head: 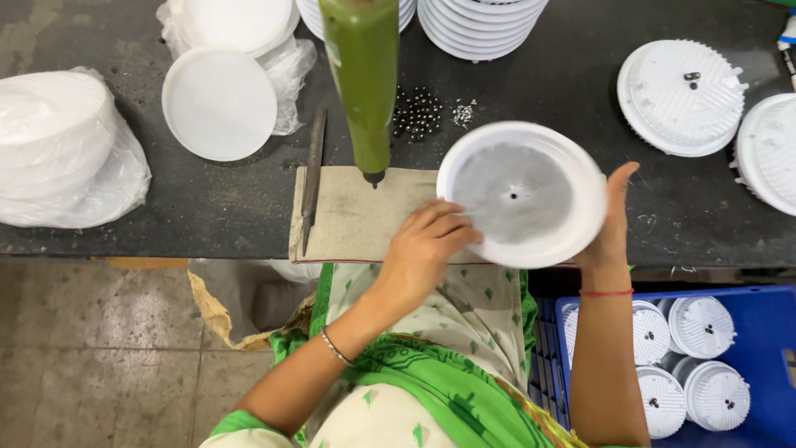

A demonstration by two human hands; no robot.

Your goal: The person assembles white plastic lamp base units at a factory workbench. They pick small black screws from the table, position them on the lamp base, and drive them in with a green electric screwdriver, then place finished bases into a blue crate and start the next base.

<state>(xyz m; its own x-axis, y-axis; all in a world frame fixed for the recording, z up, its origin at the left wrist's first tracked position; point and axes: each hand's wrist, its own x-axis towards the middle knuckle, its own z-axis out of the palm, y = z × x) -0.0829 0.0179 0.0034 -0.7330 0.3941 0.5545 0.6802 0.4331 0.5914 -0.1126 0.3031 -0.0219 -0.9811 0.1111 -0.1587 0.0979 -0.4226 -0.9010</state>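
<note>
I hold a round white plastic housing [521, 193] with a grey metal disc inside it, just above the bench's near edge. My left hand [424, 246] grips its lower left rim with curled fingers. My right hand [611, 217] braces the right rim, fingers pointing up. A green powered screwdriver [362, 83] hangs upright left of the housing, its tip over a tan cloth pad [358, 214].
A metal file [313, 178] lies across the pad's left edge. Small dark screws [416, 113] lie behind it. White discs [219, 103], bagged stacks [58, 149] and finned white housings [681, 97] sit on the dark bench [149, 199]. A blue crate [763, 332] holds several housings at my right.
</note>
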